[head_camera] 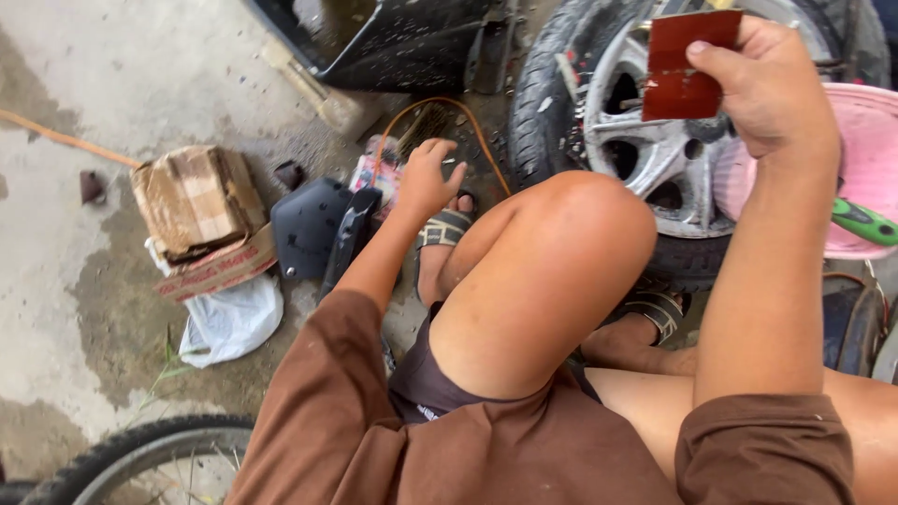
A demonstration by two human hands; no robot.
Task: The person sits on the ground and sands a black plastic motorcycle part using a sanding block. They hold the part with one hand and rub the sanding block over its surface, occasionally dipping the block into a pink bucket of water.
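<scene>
Pinching the folded red sandpaper firmly in my right hand, I judged it best kept flat to the alloy wheel, while my open left hand held nothing.

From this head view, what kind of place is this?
Probably an informal motorcycle or bike repair spot, worked on the ground. A spoked alloy wheel with tyre stands on stained concrete floor, black plastic panels lie loose, and the right hand holds a reddish sandpaper sheet.
</scene>
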